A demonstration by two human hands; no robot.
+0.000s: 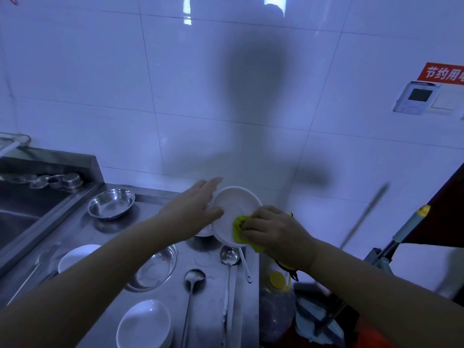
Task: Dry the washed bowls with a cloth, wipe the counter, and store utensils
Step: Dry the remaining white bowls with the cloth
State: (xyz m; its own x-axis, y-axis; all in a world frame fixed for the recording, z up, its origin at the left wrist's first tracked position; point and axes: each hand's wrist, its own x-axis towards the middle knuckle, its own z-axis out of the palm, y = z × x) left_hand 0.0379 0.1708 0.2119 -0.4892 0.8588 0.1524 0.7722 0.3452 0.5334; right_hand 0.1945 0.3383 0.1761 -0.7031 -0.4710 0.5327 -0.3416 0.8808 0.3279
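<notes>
I see my left hand (198, 204) holding the round white bowl (234, 214) up over the shiny steel counter (208, 292), with straight fingers behind its rim and the thumb on the front edge. My right hand (273, 232) is curled tight around a bright yellow-green cloth (238, 228) and pushes it against the inside of that white bowl, low on its right side. Off to the left of my left hand sits an empty round steel bowl (111, 203). Under my left arm I see a clear glass bowl (155, 267) and a small white dish (75, 256). Below my right hand lie two long steel ladles (192, 280) side by side. Closer to me, a stack of white bowls (144, 322) rests on the counter. Past the left hand, far left, is the steel sink (30, 204)
</notes>
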